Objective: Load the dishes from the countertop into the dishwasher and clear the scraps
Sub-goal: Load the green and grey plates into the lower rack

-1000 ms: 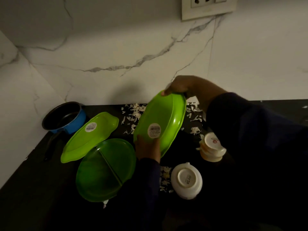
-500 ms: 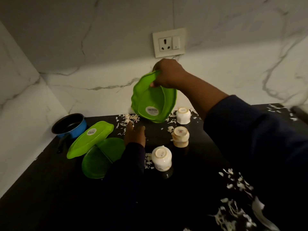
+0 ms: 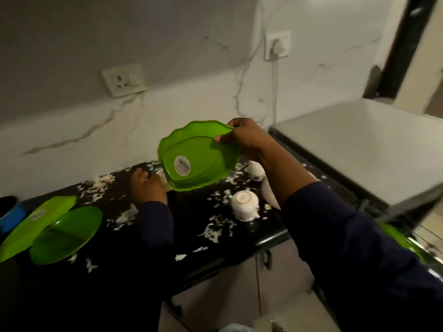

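Observation:
My right hand (image 3: 242, 136) pinches the rim of a green leaf-shaped dish (image 3: 199, 155) and holds it in the air above the black countertop (image 3: 263, 238), its stickered underside facing me. My left hand (image 3: 147, 188) rests on the counter among white scraps (image 3: 215, 230), fingers loosely curled; whether it holds anything is unclear. A second green leaf dish (image 3: 36, 221) and a round green plate (image 3: 67, 233) lie overlapping at the left. An upturned white cup (image 3: 245, 204) stands near the counter's front edge. Another white cup (image 3: 256, 170) sits behind my right forearm.
A blue pan (image 3: 9, 216) shows at the far left edge. A white appliance top (image 3: 359, 149) fills the right, with a green item (image 3: 398, 238) below it. Two wall sockets (image 3: 123, 80) sit on the marble backsplash. Cabinet fronts (image 3: 239, 291) lie under the counter.
My right hand has carried the green leaf dish up off the counter and to the right. My left hand let go of it and dropped to the counter. The view has swung right.

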Tool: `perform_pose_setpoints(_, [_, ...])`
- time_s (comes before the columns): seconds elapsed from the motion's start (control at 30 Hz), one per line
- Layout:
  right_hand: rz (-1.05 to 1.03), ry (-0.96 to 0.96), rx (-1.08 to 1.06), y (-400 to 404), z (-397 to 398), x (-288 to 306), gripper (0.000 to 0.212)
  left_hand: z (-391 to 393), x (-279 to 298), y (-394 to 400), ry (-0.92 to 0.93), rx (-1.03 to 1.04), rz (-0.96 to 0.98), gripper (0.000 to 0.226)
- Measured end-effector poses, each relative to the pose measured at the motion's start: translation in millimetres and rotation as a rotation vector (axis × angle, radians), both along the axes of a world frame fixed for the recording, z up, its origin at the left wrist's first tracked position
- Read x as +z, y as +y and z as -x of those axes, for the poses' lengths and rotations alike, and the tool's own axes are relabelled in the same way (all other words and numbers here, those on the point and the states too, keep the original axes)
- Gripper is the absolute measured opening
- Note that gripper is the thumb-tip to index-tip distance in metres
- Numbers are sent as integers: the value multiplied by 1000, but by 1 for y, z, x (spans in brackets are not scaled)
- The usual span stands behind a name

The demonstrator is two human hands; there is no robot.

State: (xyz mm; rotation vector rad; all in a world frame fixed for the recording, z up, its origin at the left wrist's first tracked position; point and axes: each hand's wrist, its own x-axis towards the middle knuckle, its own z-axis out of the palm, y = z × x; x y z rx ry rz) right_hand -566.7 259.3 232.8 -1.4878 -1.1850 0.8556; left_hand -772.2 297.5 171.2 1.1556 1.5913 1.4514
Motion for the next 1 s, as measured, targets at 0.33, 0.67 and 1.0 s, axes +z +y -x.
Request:
perform_pose_setpoints(0.33, [-42,327,-166,-155,-191,-10,26,-197,-2,-87,-107,-290,-77,31])
perform_pose_setpoints(0.67, [-40,472,-444,-329,-417,-59,20,-470,-61,-192,-11,-585,7,23])
perform_pose_setpoints(1.0, [-23,785,-958,-455,-580,-199,18,-629,-179,-285,213,-942,101,10])
